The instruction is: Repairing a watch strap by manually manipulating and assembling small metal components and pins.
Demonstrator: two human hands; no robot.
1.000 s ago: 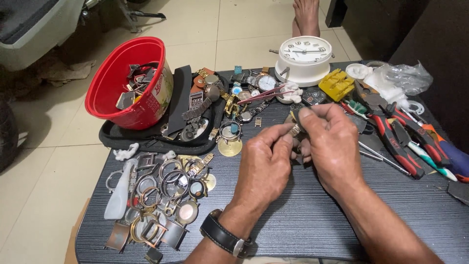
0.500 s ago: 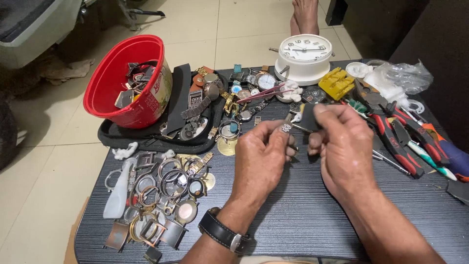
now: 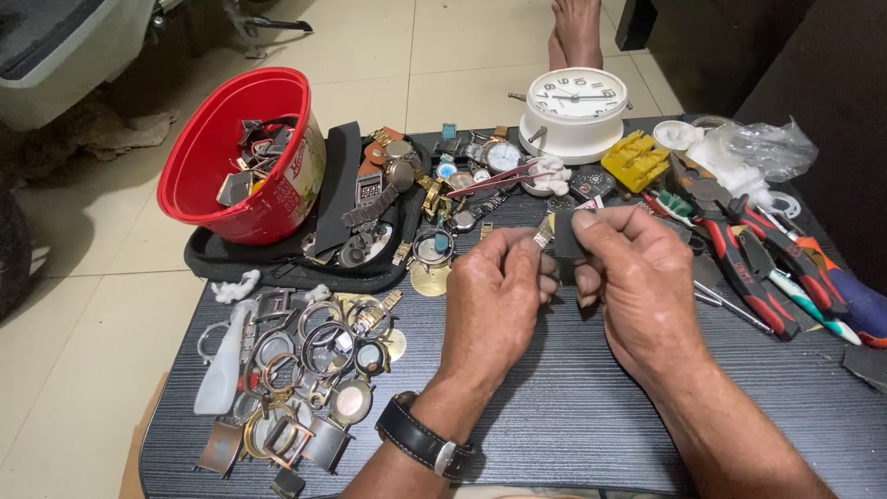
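Both hands are raised over the middle of the dark striped table [image 3: 573, 407]. My left hand [image 3: 494, 296], a black-strapped wristwatch [image 3: 420, 442] on its wrist, pinches a small silvery watch part [image 3: 543, 236] at its fingertips. My right hand [image 3: 633, 268] grips a small dark flat piece [image 3: 567, 236] between thumb and fingers, right beside the left fingertips. The two pieces touch or nearly touch; I cannot tell which.
A red tub [image 3: 242, 152] of watch parts rests on a black pouch [image 3: 305, 249] at back left. Several watch cases and bands [image 3: 296, 370] lie front left. A white clock [image 3: 575, 109], yellow holder [image 3: 635, 159], pliers [image 3: 748, 259] and screwdrivers [image 3: 832, 286] fill the back right.
My hands drew apart briefly, then came together again. The right hand now holds up a dark flat piece next to the left fingertips.
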